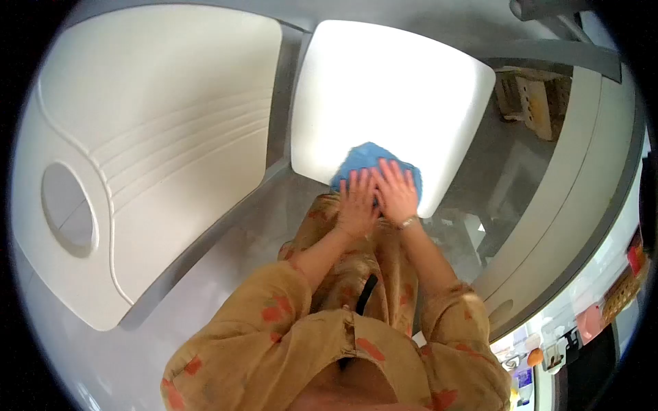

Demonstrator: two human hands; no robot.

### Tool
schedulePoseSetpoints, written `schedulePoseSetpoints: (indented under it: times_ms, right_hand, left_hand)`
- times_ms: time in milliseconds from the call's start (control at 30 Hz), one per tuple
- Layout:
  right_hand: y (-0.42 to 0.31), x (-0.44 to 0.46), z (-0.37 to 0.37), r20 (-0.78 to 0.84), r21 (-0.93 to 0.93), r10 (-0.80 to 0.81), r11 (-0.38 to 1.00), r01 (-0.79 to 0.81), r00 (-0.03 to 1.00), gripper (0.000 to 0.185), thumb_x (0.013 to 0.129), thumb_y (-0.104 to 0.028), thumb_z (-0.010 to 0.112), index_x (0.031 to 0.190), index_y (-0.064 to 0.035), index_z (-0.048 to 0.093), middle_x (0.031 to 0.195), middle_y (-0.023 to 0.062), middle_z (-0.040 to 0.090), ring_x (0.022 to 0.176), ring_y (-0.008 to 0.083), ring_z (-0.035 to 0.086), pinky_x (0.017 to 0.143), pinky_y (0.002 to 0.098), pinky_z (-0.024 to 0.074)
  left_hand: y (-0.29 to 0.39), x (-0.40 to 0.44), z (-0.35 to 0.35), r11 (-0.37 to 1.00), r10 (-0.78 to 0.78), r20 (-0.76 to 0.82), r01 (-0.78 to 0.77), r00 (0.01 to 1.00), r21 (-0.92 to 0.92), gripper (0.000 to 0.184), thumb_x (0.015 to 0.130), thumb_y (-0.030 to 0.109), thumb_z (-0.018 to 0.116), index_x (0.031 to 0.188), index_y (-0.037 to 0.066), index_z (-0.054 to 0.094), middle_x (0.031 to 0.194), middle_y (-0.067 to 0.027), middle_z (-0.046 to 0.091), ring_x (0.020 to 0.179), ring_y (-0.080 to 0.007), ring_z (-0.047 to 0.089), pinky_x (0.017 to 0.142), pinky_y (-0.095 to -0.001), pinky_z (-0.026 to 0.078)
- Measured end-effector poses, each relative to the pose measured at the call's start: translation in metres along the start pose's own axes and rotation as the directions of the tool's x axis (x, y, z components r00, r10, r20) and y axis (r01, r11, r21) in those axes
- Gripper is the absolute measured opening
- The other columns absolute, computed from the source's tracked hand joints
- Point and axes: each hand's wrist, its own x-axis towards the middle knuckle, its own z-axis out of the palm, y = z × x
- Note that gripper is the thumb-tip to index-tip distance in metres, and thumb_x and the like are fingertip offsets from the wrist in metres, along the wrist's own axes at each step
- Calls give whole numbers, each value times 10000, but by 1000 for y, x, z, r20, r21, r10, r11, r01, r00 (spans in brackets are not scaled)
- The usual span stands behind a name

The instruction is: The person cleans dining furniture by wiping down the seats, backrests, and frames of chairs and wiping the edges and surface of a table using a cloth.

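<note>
Two hands, left hand (359, 205) and right hand (397, 195), are lying flat on the cloth (369, 153), likely light and soft, inviting a far-edge pinch.

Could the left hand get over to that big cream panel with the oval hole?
Probably yes: the left hand lies flat on the blue cloth, and nothing seems to block its way sideways to the cream panel, though a gap separates them. The stretch needed is hard to judge.
</note>
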Motion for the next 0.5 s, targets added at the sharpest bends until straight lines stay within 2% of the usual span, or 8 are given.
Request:
schedulePoseSetpoints:
  times_ms: [33, 100, 167, 233, 300, 400, 467, 500]
  right_hand:
    - [5, -2, 1, 19, 29, 16, 999, -16, 1000, 484, 880, -305, 525, 1348, -205, 455, 1476, 52, 312, 1369, 245, 263, 1082, 503, 209]
    - [12, 41, -19, -148, -42, 70, 996, -77, 986, 481, 882, -310, 515, 1347, -204, 455, 1470, 58, 326, 1358, 255, 290, 1079, 504, 220]
    - [23, 63, -22, -179, -48, 77, 995, -87, 981, 489, 881, -304, 509, 1357, -213, 440, 1469, 56, 327, 1342, 260, 317, 1077, 507, 231]
    - [39, 118, -42, -290, -54, 43, 997, -61, 956, 471, 882, -308, 505, 1341, -215, 450, 1454, 49, 352, 1333, 264, 325, 1078, 503, 239]
    - [67, 199, -73, -456, -92, -41, 996, -2, 889, 440, 885, -308, 499, 1313, -209, 471, 1437, 43, 373, 1314, 274, 343, 1075, 498, 251]
    - [86, 208, -78, -497, -126, -53, 992, -12, 866, 417, 891, -301, 492, 1294, -190, 482, 1422, 44, 390, 1300, 287, 355, 1072, 494, 259]
    - [88, 205, -96, -419, -80, 61, 991, -104, 906, 410, 888, -267, 468, 1255, -86, 502, 1359, 121, 447, 1276, 295, 371, 1072, 437, 262]
    - [97, 189, -75, -494, -80, 50, 991, -103, 868, 418, 895, -293, 488, 1298, -185, 478, 1424, 57, 387, 1302, 296, 348, 1072, 496, 258]
  left_hand:
    - [-1, 14, -4, 1000, 2, 4, -2, 1000, 0, 671, 820, 276, 554, 1392, 9, 329, 1501, -152, 215, 1387, -352, 176, 1094, -555, 114]
    - [-10, 54, -13, 975, 200, -183, -177, 962, 135, 665, 780, 287, 578, 1348, -4, 392, 1477, -158, 270, 1381, -347, 199, 1093, -562, 107]
    - [-9, 79, -23, 975, 193, -208, -164, 959, 147, 645, 768, 282, 580, 1331, 11, 421, 1468, -144, 299, 1371, -335, 229, 1090, -560, 117]
    - [-14, 133, -51, 965, 217, -262, -166, 940, 205, 625, 771, 278, 578, 1327, 33, 429, 1459, -121, 319, 1360, -331, 252, 1078, -563, 156]
    - [-21, 217, -86, 938, 315, -403, -219, 859, 267, 594, 781, 259, 570, 1328, 69, 439, 1446, -100, 341, 1341, -327, 280, 1062, -565, 198]
    - [-14, 241, -79, 934, 337, -408, -247, 849, 257, 566, 790, 243, 567, 1321, 88, 451, 1438, -91, 353, 1327, -321, 301, 1044, -566, 234]
    - [-2, 252, -73, 924, 332, -428, -198, 840, 328, 546, 802, 256, 551, 1316, 94, 460, 1436, -92, 359, 1330, -316, 298, 1055, -555, 217]
    - [7, 244, -69, 923, 337, -432, -204, 837, 325, 546, 802, 256, 551, 1316, 94, 460, 1436, -92, 359, 1330, -316, 298, 1055, -555, 217]
